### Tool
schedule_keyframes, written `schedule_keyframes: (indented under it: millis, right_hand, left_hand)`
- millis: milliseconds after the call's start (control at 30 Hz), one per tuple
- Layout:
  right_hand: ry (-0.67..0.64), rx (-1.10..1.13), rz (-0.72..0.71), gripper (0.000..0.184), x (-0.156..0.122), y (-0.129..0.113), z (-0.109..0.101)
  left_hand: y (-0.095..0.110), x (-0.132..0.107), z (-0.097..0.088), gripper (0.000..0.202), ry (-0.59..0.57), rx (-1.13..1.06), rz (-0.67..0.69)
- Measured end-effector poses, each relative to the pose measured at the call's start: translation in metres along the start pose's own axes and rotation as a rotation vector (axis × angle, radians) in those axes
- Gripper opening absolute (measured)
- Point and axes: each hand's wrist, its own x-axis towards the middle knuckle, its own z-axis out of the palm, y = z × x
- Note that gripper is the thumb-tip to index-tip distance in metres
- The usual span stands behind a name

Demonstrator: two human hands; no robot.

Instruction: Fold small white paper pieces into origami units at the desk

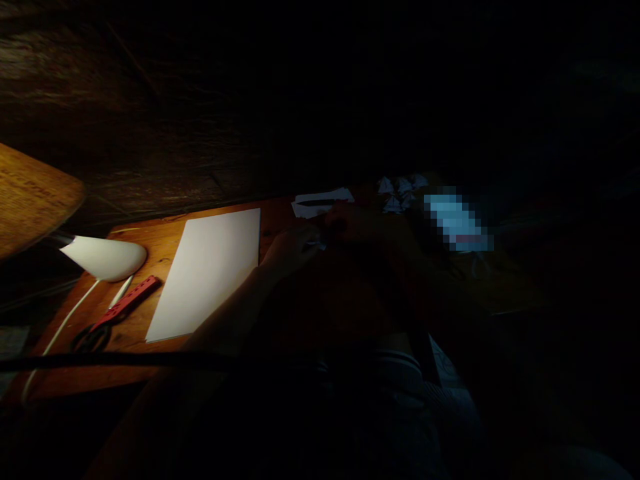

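My left hand [293, 245] is over the middle of the wooden table, its fingers pinched on a small white piece of paper [316, 245]. Close beside it, in deep shadow, is my right hand [345, 221]; its fingers are too dark to make out. Just beyond the hands lie small white paper sheets [306, 212] with a dark, pointed blade-like thing [316, 202] across them. Several small folded paper pieces [391, 203] sit together farther right. A large stack of white paper [213, 270] lies left of my left hand, partly behind my forearm.
A white lamp [107, 259] with a wooden-looking shade [35, 200] stands at the left. Near it lie a red strip-like object [133, 298] and black loop handles [93, 337]. A blurred bright screen [457, 220] glows at the right. A dark cord [100, 361] crosses the foreground.
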Motion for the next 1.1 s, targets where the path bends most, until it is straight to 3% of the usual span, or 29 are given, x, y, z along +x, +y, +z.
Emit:
schedule_keyframes:
  millis: [467,1100]
  right_hand:
    - [-0.037,0.071,0.039,0.021,0.002,0.008,0.004]
    - [-0.039,-0.090,0.092,0.018,-0.001,-0.025,0.002]
  left_hand:
    - [0.001,0.000,0.001,0.018,0.019,0.029,0.009]
    - [-0.004,0.001,-0.001,0.011,-0.005,-0.051,0.007]
